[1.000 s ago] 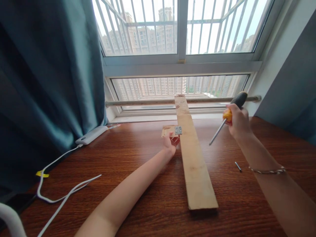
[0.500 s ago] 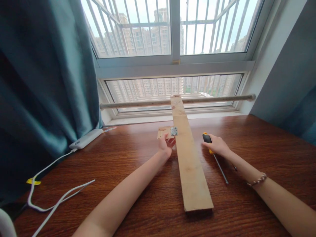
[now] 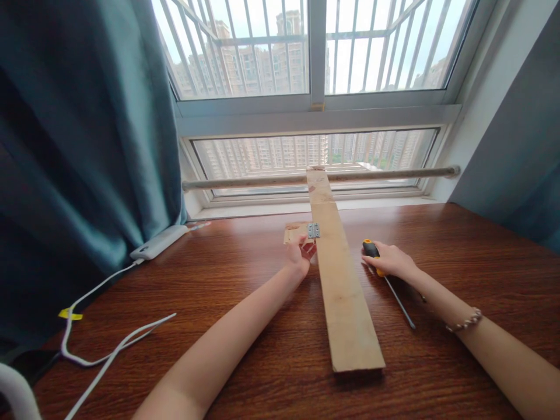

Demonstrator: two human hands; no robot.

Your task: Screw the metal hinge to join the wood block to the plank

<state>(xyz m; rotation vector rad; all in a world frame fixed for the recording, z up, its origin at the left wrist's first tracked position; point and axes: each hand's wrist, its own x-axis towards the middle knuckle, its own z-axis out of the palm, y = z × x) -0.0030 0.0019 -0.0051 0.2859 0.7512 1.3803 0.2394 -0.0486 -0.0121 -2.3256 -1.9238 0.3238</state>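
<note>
A long pale wooden board (image 3: 345, 280) lies lengthwise on the table, its far end by the window rail. A small metal hinge (image 3: 314, 231) joins it to a short wood piece (image 3: 293, 231) on its left side. My left hand (image 3: 301, 255) is closed on the near edge of that short piece, thumb on top and fingers beneath, close to the hinge. Right of the board, my right hand (image 3: 394, 261) grips a screwdriver (image 3: 371, 249) by its black and yellow handle. The shaft points back toward me, low over the tabletop. Part of the handle is hidden by the fingers.
Under my right wrist shows the tip of a thin dark object (image 3: 423, 298). A white power strip (image 3: 160, 242) and white cable (image 3: 118, 350) lie on the left of the brown table (image 3: 245, 373). A metal rail (image 3: 262, 181) crosses before the window; a curtain (image 3: 96, 116) hangs left.
The whole view has shifted slightly, with things appearing farther right. My right hand and the screwdriver have moved slightly toward me. My left hand keeps its hold on the short wood piece.
</note>
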